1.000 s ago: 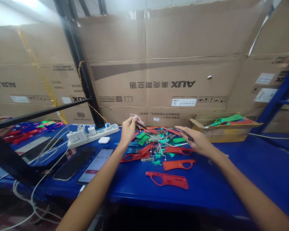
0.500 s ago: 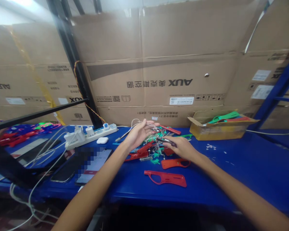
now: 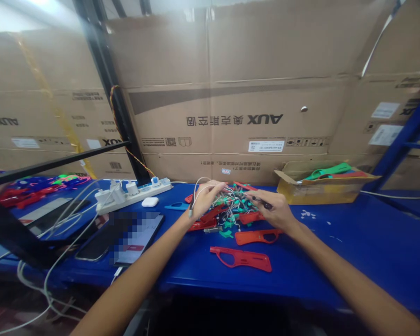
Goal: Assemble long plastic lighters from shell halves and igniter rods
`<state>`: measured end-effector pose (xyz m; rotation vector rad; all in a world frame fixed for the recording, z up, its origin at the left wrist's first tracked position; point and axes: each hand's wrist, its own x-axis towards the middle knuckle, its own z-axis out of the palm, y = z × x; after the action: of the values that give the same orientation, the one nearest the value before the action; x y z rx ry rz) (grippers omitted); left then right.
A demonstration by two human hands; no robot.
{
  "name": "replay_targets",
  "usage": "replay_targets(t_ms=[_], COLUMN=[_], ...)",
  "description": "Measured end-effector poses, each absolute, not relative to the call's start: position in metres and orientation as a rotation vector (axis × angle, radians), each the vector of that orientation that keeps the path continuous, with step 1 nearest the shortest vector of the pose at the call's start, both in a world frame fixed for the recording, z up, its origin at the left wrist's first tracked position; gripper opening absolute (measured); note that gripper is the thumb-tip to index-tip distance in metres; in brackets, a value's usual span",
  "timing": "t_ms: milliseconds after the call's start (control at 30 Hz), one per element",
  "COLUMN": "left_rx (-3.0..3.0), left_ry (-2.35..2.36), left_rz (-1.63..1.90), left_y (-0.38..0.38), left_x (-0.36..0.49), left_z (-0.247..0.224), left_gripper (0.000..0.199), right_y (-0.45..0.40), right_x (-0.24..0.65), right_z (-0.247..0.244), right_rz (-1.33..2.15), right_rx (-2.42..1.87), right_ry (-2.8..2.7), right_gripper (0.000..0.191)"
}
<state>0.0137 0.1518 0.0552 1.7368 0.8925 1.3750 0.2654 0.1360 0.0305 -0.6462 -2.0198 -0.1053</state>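
My left hand (image 3: 206,198) is closed in a pinch on thin pale wires (image 3: 229,189) above a heap of small parts. A cable end with a grey tip (image 3: 191,213) hangs over its wrist side. Fingers of my right hand (image 3: 276,210) wrap round a dark, pen-like tool (image 3: 266,204); its exact kind I cannot make out. Its fingertips meet the wires on the right. Beneath both hands lie tangled wires with green pieces (image 3: 235,205) and red plastic shells. An orange-red handle shell (image 3: 255,236) and a red handle shell (image 3: 241,259) lie nearer to me.
At the right stands an open cardboard box (image 3: 322,192) holding green and red shells. Small white bits (image 3: 308,214) lie before it. On the left are a power strip (image 3: 133,200), a white earbud case (image 3: 150,202), and phones (image 3: 142,240). Cardboard (image 3: 210,56) walls the back.
My left hand has turned from an open, palm-up pose to a pinch on the wires. My right hand has shifted right with the dark tool. The view has moved slightly.
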Motion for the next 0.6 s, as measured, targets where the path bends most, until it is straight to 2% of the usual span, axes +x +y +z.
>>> replay_targets(t_ms=[167,467,600], left_rx=[1.79,1.829,1.791], left_ry=[0.922,0.942,0.897], left_rz=[1.364,1.42,1.404], left_y=[0.148,0.137,0.135], left_x=[0.015,0.026,0.031], left_z=[0.055,0.052,0.048], left_gripper=[0.038,0.017,0.023], right_y=[0.136,0.127,0.121], right_x=[0.265,0.259,0.254], right_z=[0.031,0.028,0.029], right_rz=[-0.121,-0.275,-0.364], right_rx=[-0.693,-0.748,-0.804], right_ry=[-2.06,-2.35,-2.484], right_gripper=[0.024,0.034,0.037])
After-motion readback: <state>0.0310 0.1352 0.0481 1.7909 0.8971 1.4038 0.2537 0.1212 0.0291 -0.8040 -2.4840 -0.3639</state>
